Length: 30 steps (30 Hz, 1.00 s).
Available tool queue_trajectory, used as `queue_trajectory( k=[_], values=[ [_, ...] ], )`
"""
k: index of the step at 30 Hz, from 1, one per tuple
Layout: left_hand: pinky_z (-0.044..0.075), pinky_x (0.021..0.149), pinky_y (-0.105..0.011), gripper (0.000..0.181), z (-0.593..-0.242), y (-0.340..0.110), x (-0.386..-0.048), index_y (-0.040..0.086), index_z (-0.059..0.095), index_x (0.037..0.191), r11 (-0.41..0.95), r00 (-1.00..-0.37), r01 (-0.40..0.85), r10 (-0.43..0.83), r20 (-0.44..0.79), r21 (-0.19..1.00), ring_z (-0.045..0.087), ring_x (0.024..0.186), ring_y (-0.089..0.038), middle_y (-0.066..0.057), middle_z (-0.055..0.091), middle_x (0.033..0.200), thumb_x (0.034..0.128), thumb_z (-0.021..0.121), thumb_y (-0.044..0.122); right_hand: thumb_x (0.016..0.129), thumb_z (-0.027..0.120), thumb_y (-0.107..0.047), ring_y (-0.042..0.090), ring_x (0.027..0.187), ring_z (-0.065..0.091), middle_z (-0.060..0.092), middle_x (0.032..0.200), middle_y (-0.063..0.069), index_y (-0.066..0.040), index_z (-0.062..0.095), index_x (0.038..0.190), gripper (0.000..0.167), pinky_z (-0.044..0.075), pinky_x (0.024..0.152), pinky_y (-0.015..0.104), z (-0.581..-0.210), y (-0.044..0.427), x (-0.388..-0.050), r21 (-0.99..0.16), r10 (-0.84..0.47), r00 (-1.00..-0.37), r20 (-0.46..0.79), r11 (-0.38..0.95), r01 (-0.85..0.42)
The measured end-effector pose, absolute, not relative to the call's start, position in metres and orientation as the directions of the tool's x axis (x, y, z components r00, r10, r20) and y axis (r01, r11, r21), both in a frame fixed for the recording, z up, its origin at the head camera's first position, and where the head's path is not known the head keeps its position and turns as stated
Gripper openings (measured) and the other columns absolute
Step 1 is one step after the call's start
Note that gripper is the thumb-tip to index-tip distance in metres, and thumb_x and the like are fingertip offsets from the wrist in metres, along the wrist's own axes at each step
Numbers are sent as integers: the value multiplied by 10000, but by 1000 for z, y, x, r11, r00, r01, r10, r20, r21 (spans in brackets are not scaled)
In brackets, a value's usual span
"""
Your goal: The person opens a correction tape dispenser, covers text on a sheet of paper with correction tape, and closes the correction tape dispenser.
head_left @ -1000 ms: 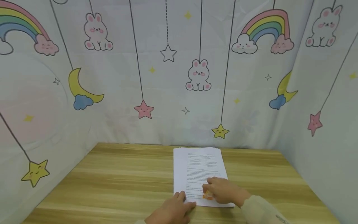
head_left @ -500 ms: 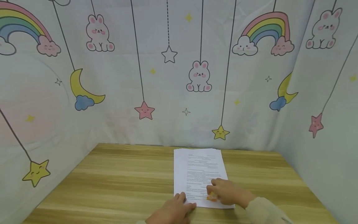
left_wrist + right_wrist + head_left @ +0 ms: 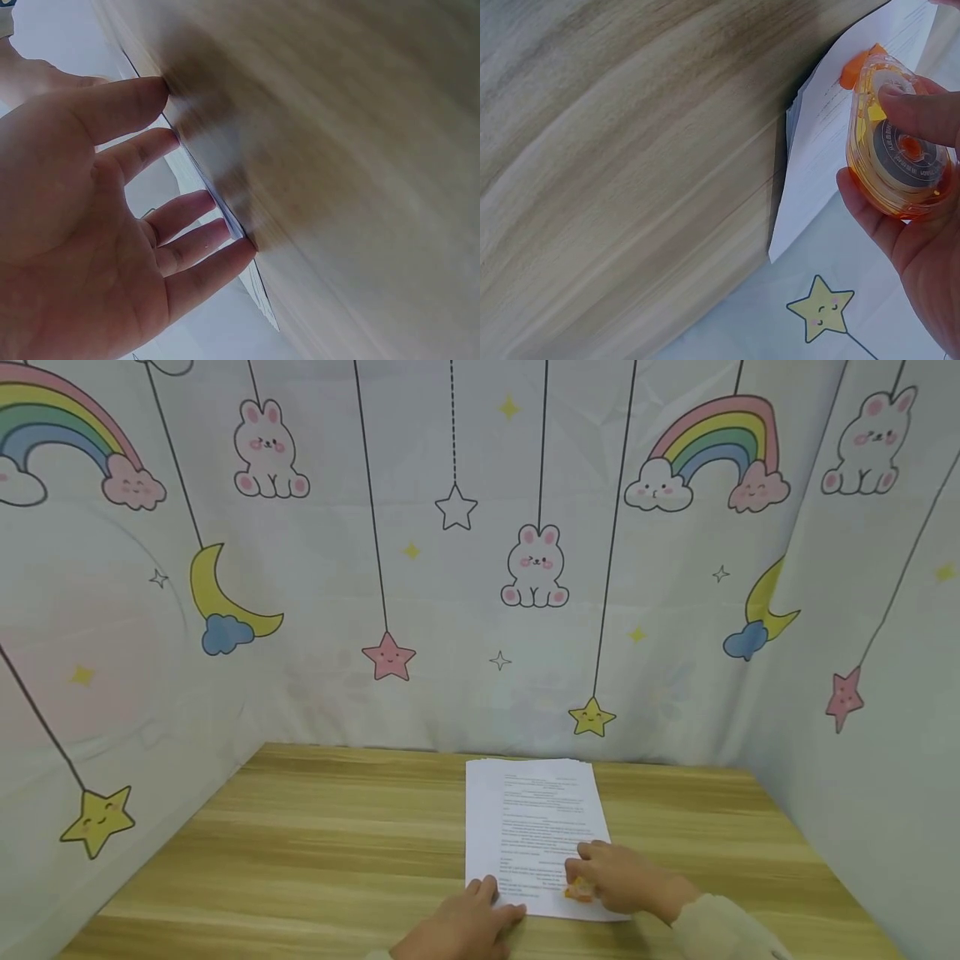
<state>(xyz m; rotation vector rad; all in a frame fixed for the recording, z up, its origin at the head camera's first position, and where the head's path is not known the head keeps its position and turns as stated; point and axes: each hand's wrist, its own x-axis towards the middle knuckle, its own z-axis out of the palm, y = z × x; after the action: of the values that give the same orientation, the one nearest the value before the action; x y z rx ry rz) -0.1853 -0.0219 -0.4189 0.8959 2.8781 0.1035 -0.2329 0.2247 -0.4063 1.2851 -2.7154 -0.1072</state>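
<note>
My right hand (image 3: 626, 877) grips a clear orange correction tape dispenser (image 3: 900, 146), thumb on its side, with its orange tip end (image 3: 853, 69) at the printed page. In the head view the dispenser shows as an orange patch near the lower right of the paper stack (image 3: 525, 827). White gaps break some of the printed lines left of it. My left hand (image 3: 465, 922) rests at the lower left corner of the stack, fingers extended. In the left wrist view its fingertips (image 3: 247, 251) touch the table and the sheets' edge.
The stack lies on a wood-grain table (image 3: 337, 835). A pale curtain (image 3: 322, 568) printed with rabbits, stars, moons and rainbows stands behind the table and along both sides.
My right hand has slid rightward across the page with the correction tape, widening the white gap in the line it follows. The left hand keeps its place on the stack's corner.
</note>
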Motion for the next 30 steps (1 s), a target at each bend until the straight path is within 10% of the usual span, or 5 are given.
queue_trajectory(
  k=[17, 30],
  values=[
    [420, 674, -237, 421, -417, -23, -183, 361, 589, 1196, 808, -808, 584, 588, -45, 77, 395, 826, -114, 5, 467, 982, 787, 683, 325, 720, 643, -26, 44, 669, 398, 472, 783, -97, -255, 580, 892, 294, 381, 588, 189, -411, 236, -234, 100, -756, -644, 118, 654, -750],
    [385, 669, -243, 336, -424, -23, -192, 325, 608, 1103, 785, -785, 615, 619, -36, 76, 371, 825, -116, 28, 444, 944, 774, 679, 318, 742, 580, 32, -13, 647, 373, 469, 767, -122, -249, 606, 939, 345, 356, 572, 169, -407, 250, -235, -212, -623, -751, 218, 721, -660]
  ],
)
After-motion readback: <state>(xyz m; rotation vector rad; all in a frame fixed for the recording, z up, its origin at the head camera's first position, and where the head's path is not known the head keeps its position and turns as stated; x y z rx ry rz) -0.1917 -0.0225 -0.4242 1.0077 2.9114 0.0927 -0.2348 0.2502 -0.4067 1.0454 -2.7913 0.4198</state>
